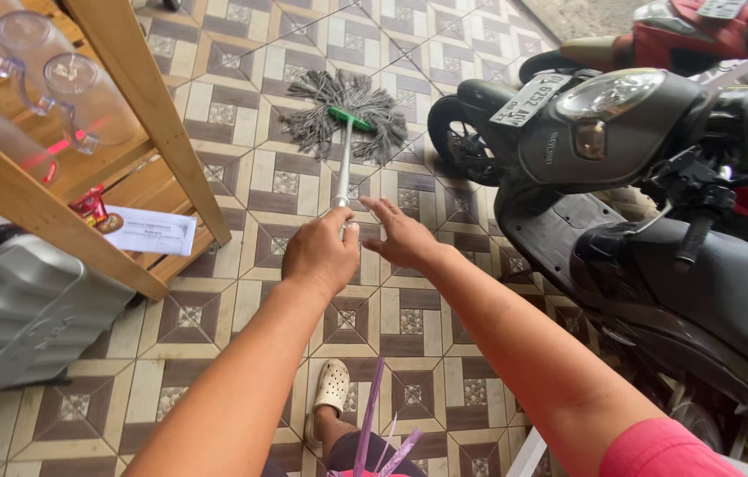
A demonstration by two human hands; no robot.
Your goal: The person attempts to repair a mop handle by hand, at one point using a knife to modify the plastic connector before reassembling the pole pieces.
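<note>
Left hand (321, 252) fingers clamped round the mop handle (343, 172). Right hand (402, 234) just beside it, fingers spread apart, not gripping. Handle runs away to the grey mop head (347, 113), splayed on the tiled floor (241, 168), far side. Scooter (621, 203) to the right.

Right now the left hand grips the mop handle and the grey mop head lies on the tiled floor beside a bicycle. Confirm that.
Not quite: the head view shows a black scooter, not a bicycle. The left hand does hold the mop handle, and the grey mop head lies on the tiled floor.

Open tiled floor (241, 190) between wooden shelf (140, 84) and scooter (621, 177).
</note>
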